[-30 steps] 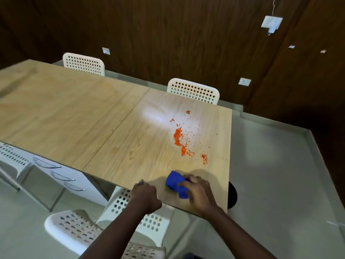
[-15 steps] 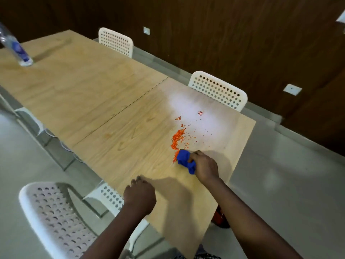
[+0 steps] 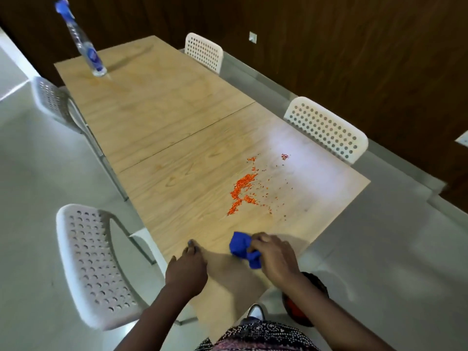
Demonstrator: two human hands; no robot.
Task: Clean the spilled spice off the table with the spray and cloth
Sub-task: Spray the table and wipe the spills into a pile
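we clamp the blue cloth (image 3: 243,249) in our right hand (image 3: 274,259) at the table (image 3: 177,122) edge, short of the orange spice (image 3: 241,191); our left hand (image 3: 187,269) rests loosely curled (empty). a hard swipe could fling grains floorward.

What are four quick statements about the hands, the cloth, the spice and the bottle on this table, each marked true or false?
1. The right hand grips the blue cloth. True.
2. The cloth covers the orange spice. False: it lies nearer the person, apart from the spice.
3. The spray bottle stands at the far end of the table. True.
4. The left hand holds the spray bottle. False: it rests at the table's near edge, far from the bottle.
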